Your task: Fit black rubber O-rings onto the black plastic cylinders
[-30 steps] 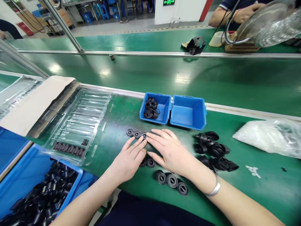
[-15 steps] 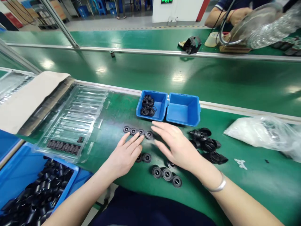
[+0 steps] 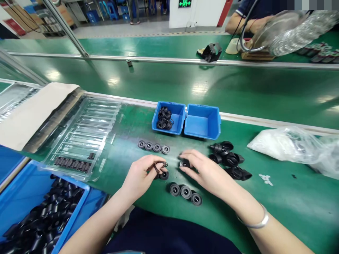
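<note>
My left hand (image 3: 144, 173) is closed in a pinch on a few thin black O-rings (image 3: 162, 164). Just under its fingertips, a pair of black round caps (image 3: 164, 175) lies on the green bench, one partly covered. My right hand (image 3: 202, 167) has its thumb and fingers curled around another black round cap (image 3: 184, 163), partly hidden by the fingers. Above the hands runs a row of several caps (image 3: 157, 147). Three larger-looking caps (image 3: 185, 192) form a slanted line nearer my body. Black curved plastic parts (image 3: 231, 159) are piled right of my right hand.
Two blue bins stand behind the caps: the left bin (image 3: 180, 120) holds bundled O-rings, the right bin (image 3: 202, 121) nothing visible. A clear tray (image 3: 102, 121) and a blue crate (image 3: 84, 192) of black parts are at left. A plastic bag (image 3: 280, 144) lies right. Across, a co-worker's arm (image 3: 238, 23) shows.
My left hand has drawn back from the upper row and now shows O-rings in its pinch. My right hand has lowered and closed around a cap. The view has shifted slightly.
</note>
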### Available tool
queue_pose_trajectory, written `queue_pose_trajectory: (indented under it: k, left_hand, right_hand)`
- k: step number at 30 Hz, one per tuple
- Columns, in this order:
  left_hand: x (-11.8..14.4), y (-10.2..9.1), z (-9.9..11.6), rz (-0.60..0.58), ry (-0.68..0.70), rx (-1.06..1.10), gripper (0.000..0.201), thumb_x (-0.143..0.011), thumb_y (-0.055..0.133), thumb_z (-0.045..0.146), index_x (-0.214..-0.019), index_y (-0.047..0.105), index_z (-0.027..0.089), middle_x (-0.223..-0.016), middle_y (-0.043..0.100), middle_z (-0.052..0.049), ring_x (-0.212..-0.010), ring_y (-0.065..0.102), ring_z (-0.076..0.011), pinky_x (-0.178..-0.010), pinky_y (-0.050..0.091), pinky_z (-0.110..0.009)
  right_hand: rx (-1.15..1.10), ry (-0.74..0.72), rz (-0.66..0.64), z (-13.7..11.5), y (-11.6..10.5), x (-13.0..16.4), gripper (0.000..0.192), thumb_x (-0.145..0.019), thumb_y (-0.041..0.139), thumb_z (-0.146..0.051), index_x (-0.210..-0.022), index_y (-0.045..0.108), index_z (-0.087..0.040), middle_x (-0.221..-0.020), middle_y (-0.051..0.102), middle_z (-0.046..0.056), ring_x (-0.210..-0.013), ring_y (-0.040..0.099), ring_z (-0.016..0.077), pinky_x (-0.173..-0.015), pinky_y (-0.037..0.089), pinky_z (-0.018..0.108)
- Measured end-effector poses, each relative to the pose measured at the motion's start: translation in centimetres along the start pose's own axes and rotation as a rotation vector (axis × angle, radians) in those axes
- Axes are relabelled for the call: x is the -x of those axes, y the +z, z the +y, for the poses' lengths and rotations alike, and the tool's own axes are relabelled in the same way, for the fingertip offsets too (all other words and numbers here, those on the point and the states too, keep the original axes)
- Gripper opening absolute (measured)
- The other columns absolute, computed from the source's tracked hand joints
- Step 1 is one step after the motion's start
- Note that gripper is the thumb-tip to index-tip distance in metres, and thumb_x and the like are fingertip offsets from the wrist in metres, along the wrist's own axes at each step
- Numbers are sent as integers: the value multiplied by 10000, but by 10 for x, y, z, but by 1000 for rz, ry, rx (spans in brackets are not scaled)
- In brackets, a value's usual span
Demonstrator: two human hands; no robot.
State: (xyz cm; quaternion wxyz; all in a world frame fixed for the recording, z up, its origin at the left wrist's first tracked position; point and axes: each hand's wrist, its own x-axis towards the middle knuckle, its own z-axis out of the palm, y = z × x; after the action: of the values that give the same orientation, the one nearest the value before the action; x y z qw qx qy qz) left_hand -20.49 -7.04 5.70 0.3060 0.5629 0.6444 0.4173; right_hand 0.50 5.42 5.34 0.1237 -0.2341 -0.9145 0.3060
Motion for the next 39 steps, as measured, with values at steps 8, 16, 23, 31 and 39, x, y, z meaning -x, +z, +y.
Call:
queue_pose_trajectory:
  k: [8,16,23,31,39]
  left_hand:
    - [-7,11,11,-1,116,-49,192,-911,574,155,-1035,708,214,-798,749,0,-708,713,-138,-699,601,-254]
    - [-9,14,11,-65,114,1,256,-911,561,116,-1089,704,231,-841,769,23,-784,720,-144,-724,597,-262]
    - [-14,8,4,16,94,-74,182,-909,591,154,-1035,709,215,-888,768,10,-852,720,-146,-793,589,-258]
    - [-14,17,-7,-34,426,-321,233,-927,505,89,-1095,656,148,-1020,733,-74,-951,694,-156,-858,585,-281]
    - [-14,28,-9,-205,707,-596,205,-938,506,88,-1083,650,87,-1233,664,-124,-1210,587,-238,-1086,466,-436]
  right_hand:
    - [-489,51,98,-24,3,-12,137,-922,588,-304,-841,635,-204,-1060,590,75,-811,590,151,-733,525,302]
    - [-781,204,89,-12,3,-10,213,-894,618,-362,-768,607,-191,-1044,553,67,-835,576,151,-728,508,290]
    - [-613,315,221,6,11,-8,240,-905,592,-346,-726,570,-188,-993,578,71,-828,572,166,-702,483,298]
    - [-495,317,221,19,21,-6,216,-909,579,-315,-728,561,-198,-968,605,71,-842,590,181,-708,506,310]
    - [-475,316,220,20,23,-8,213,-903,577,-278,-709,550,-196,-931,611,60,-827,593,176,-681,494,306]
